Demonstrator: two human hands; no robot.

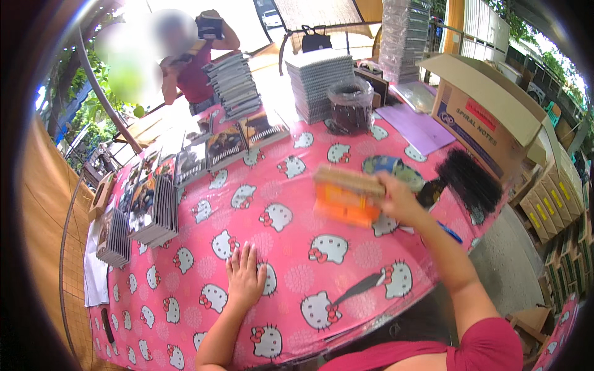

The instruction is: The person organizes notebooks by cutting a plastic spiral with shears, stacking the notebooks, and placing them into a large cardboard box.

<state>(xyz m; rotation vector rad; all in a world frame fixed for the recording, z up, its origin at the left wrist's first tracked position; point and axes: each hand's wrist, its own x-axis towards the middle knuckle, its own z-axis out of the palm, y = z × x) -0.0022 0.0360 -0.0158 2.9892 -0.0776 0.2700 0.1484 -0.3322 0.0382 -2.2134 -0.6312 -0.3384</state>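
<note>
My left hand (246, 277) rests flat on the pink table cover, fingers stretched out and holding nothing. My right hand (396, 199) grips the right end of a block-like thing, brown on top and orange below (346, 203); motion blurs it, so I cannot tell its kind. It is at the middle right of the table, seemingly just above the cover. A dark, pointed, knife-like blade (357, 289) lies between my arms near the front edge. Beyond my right hand is a patterned blue and green thing (391, 170). A blue pen-like thing (450, 232) lies beside my right forearm.
Spiral notebooks stand in stacks at the left (153, 210) and back (311, 83). Behind my right hand are a clear tub of dark pieces (350, 108), a purple sheet (417, 128), black coils (470, 185) and an open carton (479, 117). Across the table stands another person (197, 77).
</note>
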